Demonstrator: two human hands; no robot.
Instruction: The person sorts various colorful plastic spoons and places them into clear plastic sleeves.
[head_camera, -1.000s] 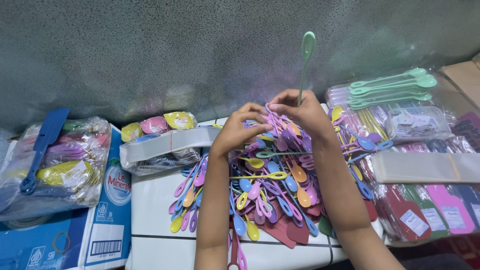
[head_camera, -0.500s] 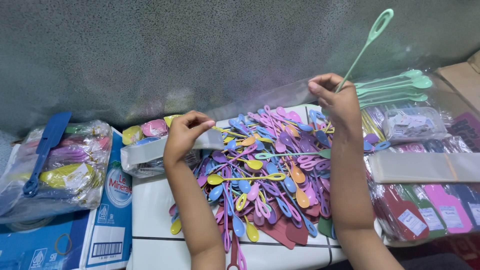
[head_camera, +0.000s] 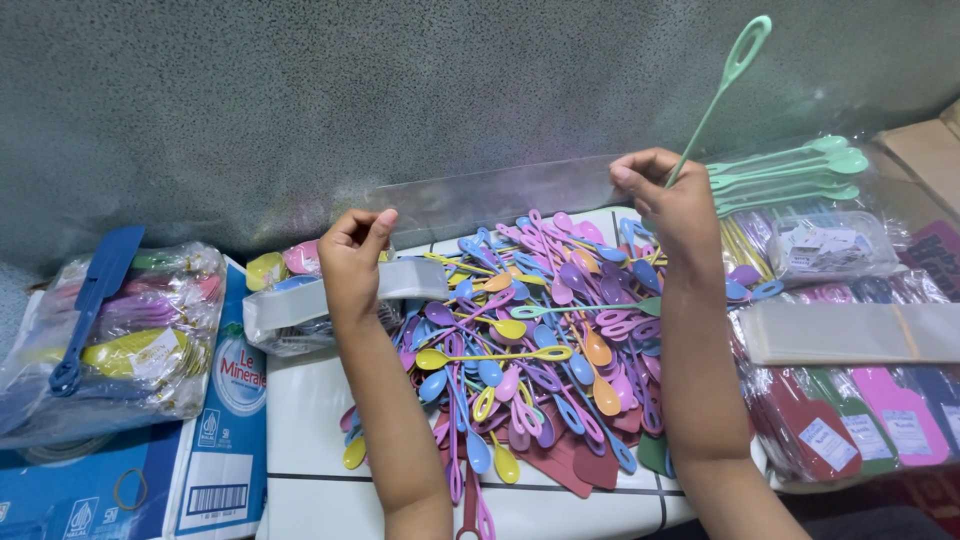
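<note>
Behind the spoon pile (head_camera: 540, 350), grey wall — left hand (head_camera: 352, 262) and right hand (head_camera: 668, 205) pinch a clear sleeve (head_camera: 500, 198) taut; right also grips a green spoon (head_camera: 722, 88) — keep tension even.

- Wall (head_camera: 300, 90): grey-green, speckled and rough in texture, filling the whole upper part of the view above and behind the fingers. Light falls unevenly on it, brighter toward the upper right, darker at the lower left.
- Work surface (head_camera: 320, 400): white, flat, glossy, lying below the fingers. A thin dark seam (head_camera: 330, 476) runs across it side to side, well below the fingers.
- Cardboard box (head_camera: 925, 150): brown, at the right edge, beyond the right-hand fingers; only a corner shows.
- Printed carton (head_camera: 150, 480): blue and white, at the lower left, well apart from the left-hand fingers.
</note>
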